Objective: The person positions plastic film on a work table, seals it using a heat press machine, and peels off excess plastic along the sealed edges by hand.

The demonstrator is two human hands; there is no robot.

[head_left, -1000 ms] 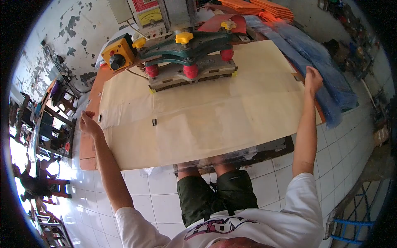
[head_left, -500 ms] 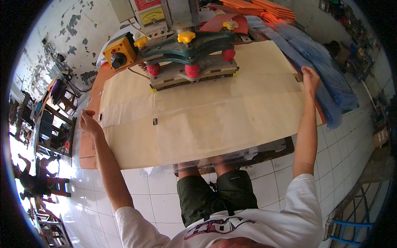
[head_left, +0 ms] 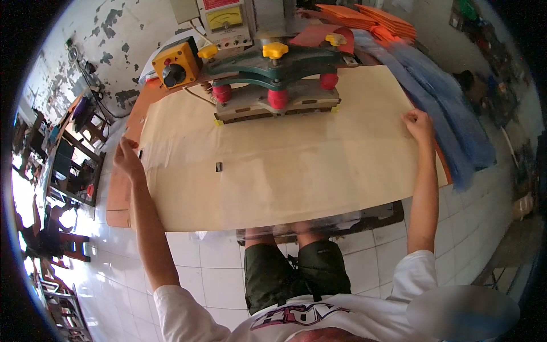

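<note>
A thin clear plastic sheet (head_left: 273,165), wrinkled and hard to see, lies across the tan board (head_left: 364,85) and hangs past its front edge. My left hand (head_left: 129,159) is at the board's left edge, fingers pinched on what looks like the sheet's border. Over the right edge, my right hand (head_left: 420,125) is likewise closed in a pinch on the sheet. A small dark tab (head_left: 219,166) shows left of the board's middle. Above the far half sits the press head (head_left: 279,102), a metal bar under a green frame with red spacers and yellow knobs.
A yellow control box (head_left: 176,62) stands behind the board at left, beside a gauge panel (head_left: 225,20). Blue translucent film (head_left: 456,119) drapes over the right side, with orange folded pieces (head_left: 376,20) behind. A blurred oval covers the lower right.
My right hand has moved inward and nearer to me, onto the board's right margin. My left hand has shifted slightly away from me. The view has turned a little.
</note>
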